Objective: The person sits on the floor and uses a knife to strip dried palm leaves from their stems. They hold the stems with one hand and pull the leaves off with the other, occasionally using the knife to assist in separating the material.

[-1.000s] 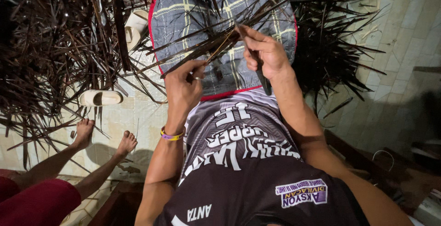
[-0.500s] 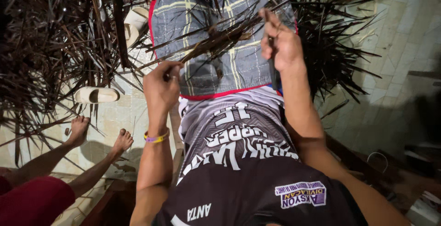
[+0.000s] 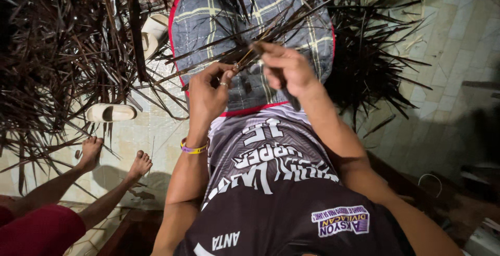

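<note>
Gripping a bundle of dark dried leaf strips point(image 3: 271, 32) with both hands above the plaid cloth point(image 3: 208, 16) spread over the lap. Left hand point(image 3: 208, 92) closed in a pinch, thumb and forefinger on the near ends of the strips, over the cloth's lower edge. Right hand point(image 3: 286, 68) closed around the same strips just right of the left hand, also above the cloth; dark object under its palm, kind unclear. Yellow-and-purple wristband point(image 3: 194, 147) on left wrist, below the cloth. Heaps of dried leaves point(image 3: 57, 63) left and right of the cloth. Pale sandal point(image 3: 111, 113) left of the cloth; another person's bare feet point(image 3: 114, 157) below-left of it.
</note>
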